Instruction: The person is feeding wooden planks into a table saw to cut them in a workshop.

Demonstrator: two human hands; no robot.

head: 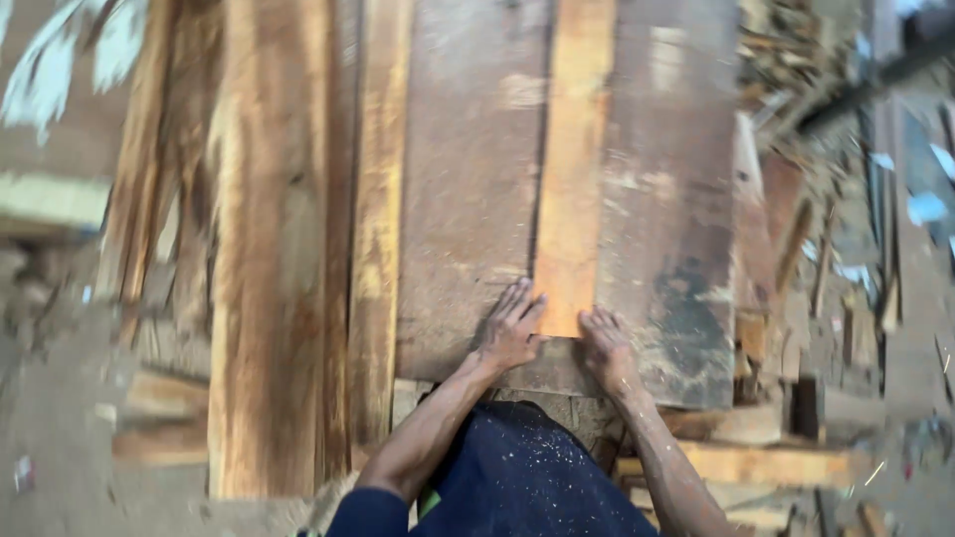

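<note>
Both hands [512, 328] [605, 343] at the orange plank's [572, 169] near end

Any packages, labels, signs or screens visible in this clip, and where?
None in view. The left hand and right hand press on the near end of an orange plank lying on wide grey-brown boards, with wood scraps piled at right.
</note>
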